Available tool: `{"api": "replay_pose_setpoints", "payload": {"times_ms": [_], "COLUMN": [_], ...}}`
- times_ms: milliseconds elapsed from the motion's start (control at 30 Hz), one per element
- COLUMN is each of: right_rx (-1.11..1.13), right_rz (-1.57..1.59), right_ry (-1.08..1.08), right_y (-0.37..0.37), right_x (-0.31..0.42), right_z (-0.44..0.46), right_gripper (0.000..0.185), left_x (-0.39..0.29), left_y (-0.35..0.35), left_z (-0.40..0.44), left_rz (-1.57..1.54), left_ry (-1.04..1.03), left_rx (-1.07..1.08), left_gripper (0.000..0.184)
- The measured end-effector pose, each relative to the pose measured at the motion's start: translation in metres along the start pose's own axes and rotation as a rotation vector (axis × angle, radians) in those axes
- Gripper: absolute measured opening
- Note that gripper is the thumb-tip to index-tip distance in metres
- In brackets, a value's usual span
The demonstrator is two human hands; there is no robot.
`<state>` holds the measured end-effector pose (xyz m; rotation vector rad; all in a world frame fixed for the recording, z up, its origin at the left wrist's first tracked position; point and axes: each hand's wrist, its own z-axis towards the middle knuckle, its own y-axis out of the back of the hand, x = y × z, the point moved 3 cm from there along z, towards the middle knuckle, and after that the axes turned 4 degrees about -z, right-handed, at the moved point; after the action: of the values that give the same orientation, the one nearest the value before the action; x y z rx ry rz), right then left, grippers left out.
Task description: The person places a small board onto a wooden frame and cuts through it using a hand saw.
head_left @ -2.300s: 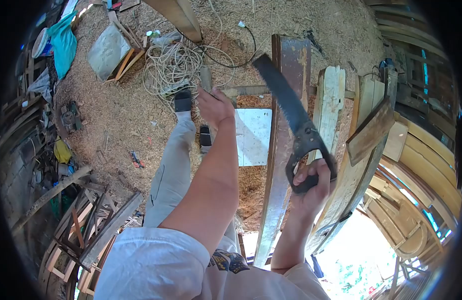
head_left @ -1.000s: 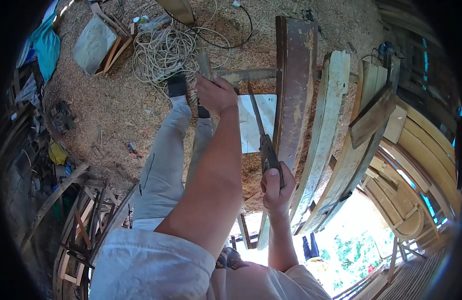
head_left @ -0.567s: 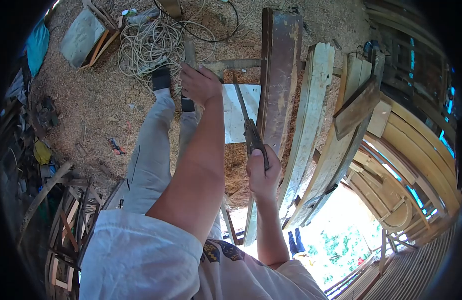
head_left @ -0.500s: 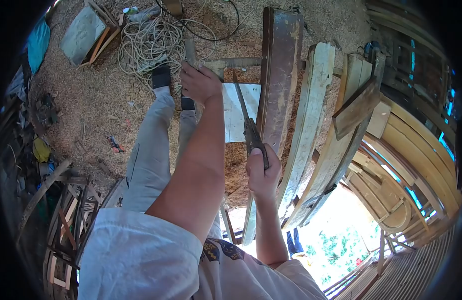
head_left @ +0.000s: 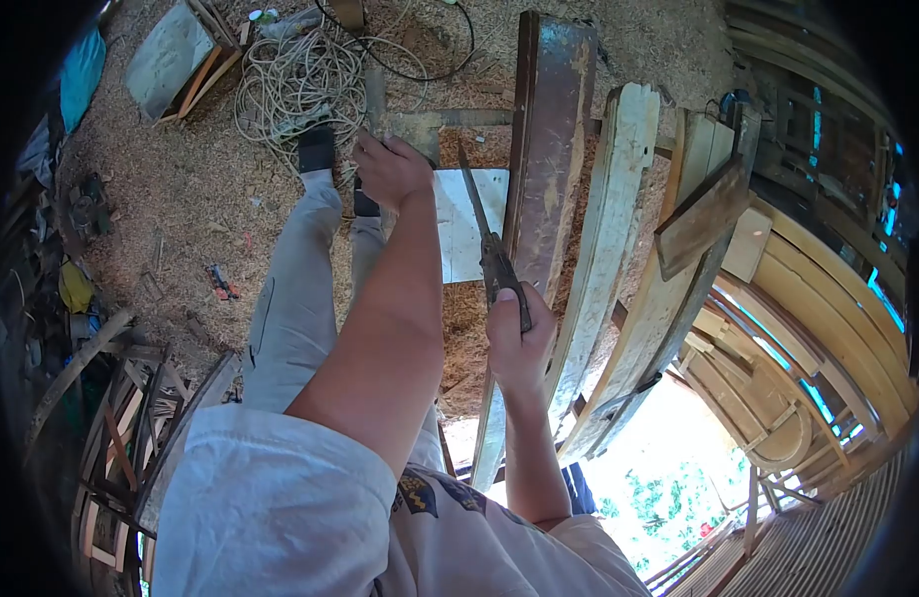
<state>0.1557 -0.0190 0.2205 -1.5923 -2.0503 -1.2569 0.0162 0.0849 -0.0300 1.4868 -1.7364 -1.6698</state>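
Your right hand (head_left: 520, 336) grips the saw (head_left: 493, 254), presumably for control; your left hand (head_left: 392, 171), closure indeterminable, probably steadies the wood piece (head_left: 414, 126)

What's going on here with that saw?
A person's right hand grips a handsaw, its narrow end pointing away from the person. The left hand is down at a piece of wood close to that end; I can't tell whether the teeth touch it. A long brown plank is just right of the saw, and wood shavings litter the ground.

A pale cord (head_left: 302, 88) lay tangled on the shavings-strewn floor (head_left: 191, 219), well apart from a teal cloth (head_left: 82, 78).
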Motion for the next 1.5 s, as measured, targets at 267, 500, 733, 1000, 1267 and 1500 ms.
{"api": "replay_pose_setpoints", "payload": {"times_ms": [267,500,733,1000,1267,1500], "right_rx": [-0.004,-0.015,-0.023,-0.041,-0.104,-0.143], "right_rz": [0.012,0.013,0.059,0.066,0.012,0.002], "right_ry": [-0.018,-0.004,-0.067,-0.079,-0.036,-0.008], "right_y": [-0.006,-0.009,-0.01,-0.013,-0.016,-0.021], "right_x": [-0.011,-0.021,-0.015,-0.027,-0.043,-0.052], "right_z": [0.006,0.009,0.003,0.001,-0.007,-0.012], "right_gripper": [0.034,0.033,0.028,0.03,0.03,0.029], "left_x": [-0.001,-0.004,-0.001,-0.003,-0.003,-0.001], "left_y": [0.0,0.003,-0.002,-0.002,-0.005,-0.005], "left_z": [-0.001,-0.002,-0.002,-0.002,-0.002,-0.006], "left_rz": [-0.022,-0.029,-0.066,-0.019,0.014,-0.051], "left_ry": [0.052,0.046,-0.003,-0.005,-0.008,0.008], "left_rx": [0.012,-0.005,-0.059,-0.04,-0.004,-0.026], "left_gripper": [0.048,0.045,0.047,0.05,0.05,0.047]}}
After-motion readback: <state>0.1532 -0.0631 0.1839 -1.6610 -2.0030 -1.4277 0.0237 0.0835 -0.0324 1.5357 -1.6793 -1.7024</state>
